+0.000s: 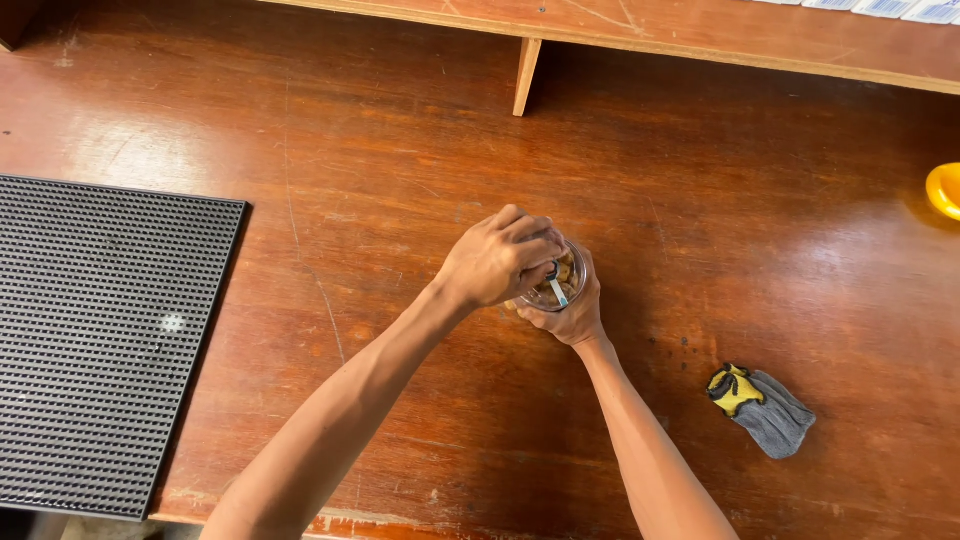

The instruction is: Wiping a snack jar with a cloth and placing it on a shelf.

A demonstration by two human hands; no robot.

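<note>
Head view: I look straight down on a reddish wooden table point(420, 150), my two bare arms reaching up from 6 o'clock to its middle.
Left hand: my left hand point(497, 262) is curled into a loose fist over the mouth of a small clear jar point(560, 283), fingers folded together around a thin metal handle point(558, 291) that pokes down into the jar; I cannot tell what kind of tool it is.
Right hand: my right hand point(574, 318) wraps the jar from its 5 o'clock side, fingers clamped round the glass wall, steadying it upright on the table.
Jar: it sits near the table's centre, holding tan, chunky pieces; most of it is hidden by my hands.
Mat: a black ribbed rubber mat point(100, 340) lies at 9 o'clock, well apart from the jar.
Glove: a grey and yellow work glove point(762, 408) lies flat at 4 o'clock.
Bowl: a yellow rim point(944, 190) shows at 3 o'clock, cut by the frame edge.
Shelf: a wooden shelf point(700, 35) runs along 12 o'clock.
</note>
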